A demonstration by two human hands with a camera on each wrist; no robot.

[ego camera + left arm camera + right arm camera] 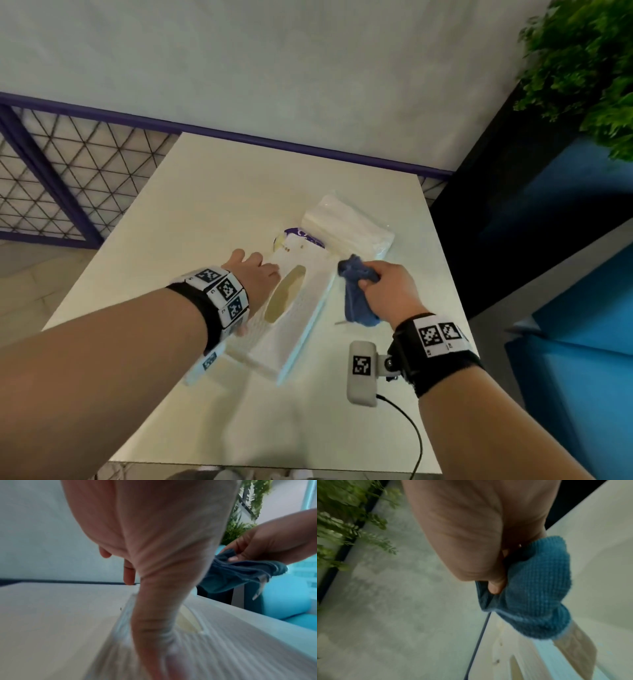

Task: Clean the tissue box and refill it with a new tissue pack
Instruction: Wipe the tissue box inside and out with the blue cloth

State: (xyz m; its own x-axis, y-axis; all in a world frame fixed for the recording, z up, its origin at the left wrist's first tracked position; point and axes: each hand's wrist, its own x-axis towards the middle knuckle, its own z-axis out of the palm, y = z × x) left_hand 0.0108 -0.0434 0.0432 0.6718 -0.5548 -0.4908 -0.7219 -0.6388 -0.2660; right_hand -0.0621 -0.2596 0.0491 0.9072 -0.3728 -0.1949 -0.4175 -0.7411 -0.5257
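Standing at a pale square table (212, 192), a person steadies a long white ribbed tissue box (301, 329) that lies diagonally near the table's middle, its oval top opening showing a yellowish inside; the left hand (255, 277) rests on the box's left side beside that opening, the thumb laid along the ribbed top in the left wrist view, but whether the other fingers are curled round the edge cannot be told. Just beyond the box's far end, touching or nearly touching it, lies a white tissue pack in clear plastic wrap (352, 226), with a small purple-and-white printed piece (301, 236) showing between the two. Just right of the box, the right hand (390, 291) holds a crumpled blue waffle-weave cloth (358, 294) with fingers curled tightly round it, one bunched end sticking out beyond the knuckles and the rest hanging down toward the tabletop. Both wrists carry black straps with black-and-white marker tags. A leafy green plant (582, 65) hangs at upper right above blue seating (565, 342)
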